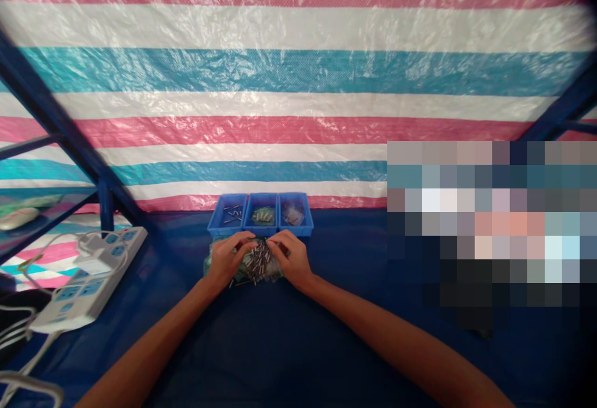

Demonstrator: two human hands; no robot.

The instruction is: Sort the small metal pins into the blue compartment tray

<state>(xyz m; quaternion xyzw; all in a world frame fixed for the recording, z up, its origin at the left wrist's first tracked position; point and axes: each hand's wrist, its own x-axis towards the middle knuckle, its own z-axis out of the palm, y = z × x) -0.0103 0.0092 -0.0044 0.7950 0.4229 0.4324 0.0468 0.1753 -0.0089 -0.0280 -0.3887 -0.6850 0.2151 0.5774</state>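
A heap of small, thin metal pieces (pixel 259 261), dark and silvery, lies on the blue tabletop; they resemble screws or pins, too small to tell. Clear and greenish plastic bags (pixel 211 252) lie around and under the heap. My left hand (pixel 229 260) is over the heap's left side, thumb and forefinger drawn together near its top. From the right, my right hand (pixel 295 259) mirrors it, fingertips closed close to the left ones. Whatever is between the fingertips is too small to make out. Right behind the hands stand three blue bins, the left bin (pixel 215 221) holding a few loose metal pieces.
The middle bin (pixel 249 229) and right bin (pixel 308 226) hold small bagged parts. On the left lies a white power strip (pixel 96 293) with plugs and cables. Blue frame bars (pixel 106 199) and a striped plastic sheet (pixel 298 72) enclose the table. A pixelated area covers the right.
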